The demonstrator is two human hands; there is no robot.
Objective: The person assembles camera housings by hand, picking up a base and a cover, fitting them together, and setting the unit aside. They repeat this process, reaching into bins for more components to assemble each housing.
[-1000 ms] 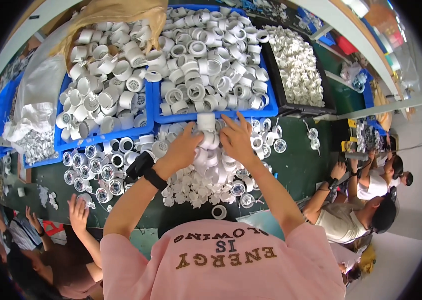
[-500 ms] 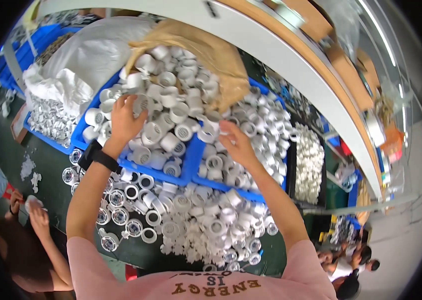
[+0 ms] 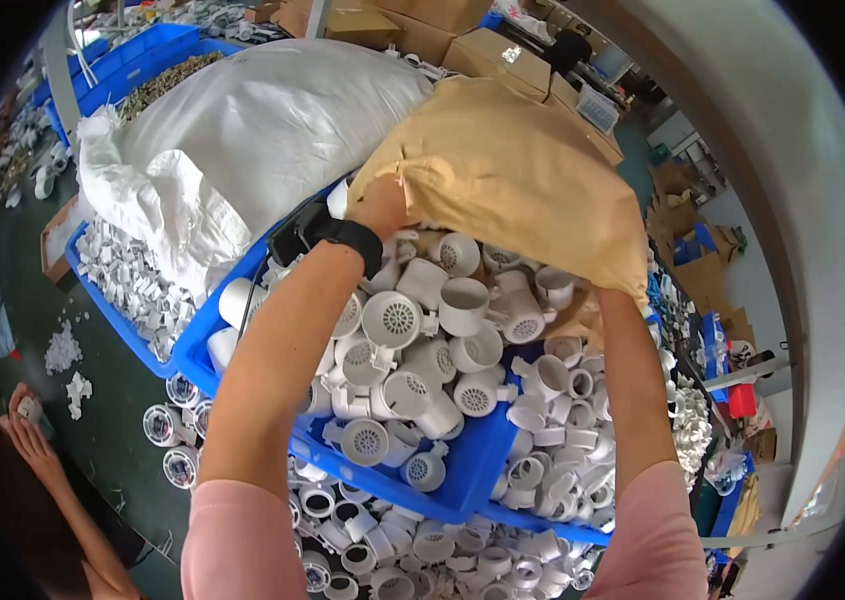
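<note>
A brown paper sack (image 3: 513, 180) spreads its mouth over white plastic cups (image 3: 393, 318) with perforated bottoms, which fill a blue bin (image 3: 443, 495). At the sack's left edge, my left hand (image 3: 383, 207) is closed on the paper, its fingertips tucked out of sight. My right hand (image 3: 615, 302) reaches under the sack's right corner; the paper hides its fingers. Several cups lie inside the sack's opening, between my two arms.
A white woven sack (image 3: 273, 130) bulges left of the paper sack. White rings (image 3: 543, 440) fill the bin section at right. Small white parts (image 3: 128, 285) sit in a blue tray at left. Another person's hand (image 3: 33, 435) is at lower left. Cardboard boxes (image 3: 498, 60) stand behind.
Both hands have moved from above the cups to the paper sack's edges, the left farther up and right. The sack now reaches over more of the bin, and my view has shifted.
</note>
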